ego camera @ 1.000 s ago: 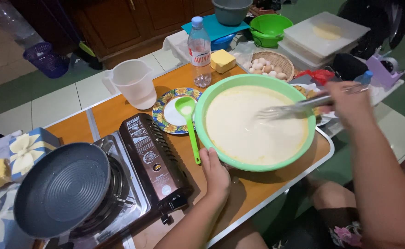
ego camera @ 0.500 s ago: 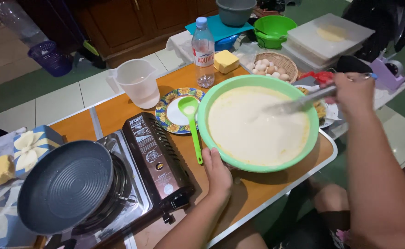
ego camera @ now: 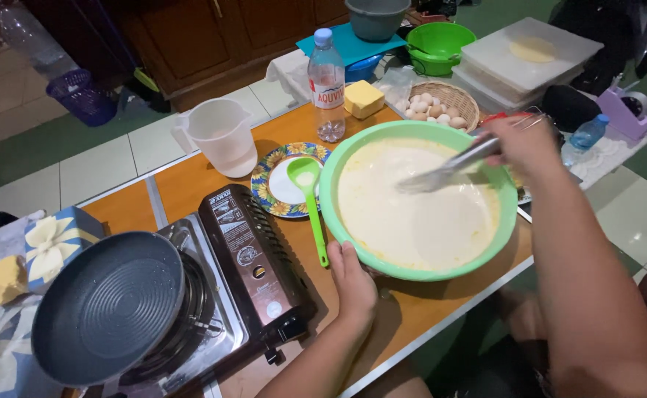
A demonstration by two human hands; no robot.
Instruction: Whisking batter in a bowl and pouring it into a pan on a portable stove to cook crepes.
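A big green bowl [ego camera: 331, 214] full of pale batter sits on the low wooden table [ego camera: 191, 184]. My left hand [ego camera: 353, 280] presses against the bowl's near rim. My right hand [ego camera: 526, 144] grips a metal whisk [ego camera: 441, 171] whose wires are down in the batter. A green ladle [ego camera: 310, 203] lies across a flowered plate [ego camera: 268, 180] just left of the bowl.
A portable gas stove [ego camera: 246, 258] carries a dark ridged pan [ego camera: 106, 306] at the near left. Behind stand a white jug [ego camera: 220, 136], a water bottle [ego camera: 326, 85], a butter block [ego camera: 364, 98], a basket of eggs [ego camera: 441, 103], green bowls [ego camera: 434, 44] and white trays [ego camera: 529, 55].
The whisk has swept through the batter toward the bowl's middle as my right hand moved. My left hand stays on the rim. The view has shifted slightly.
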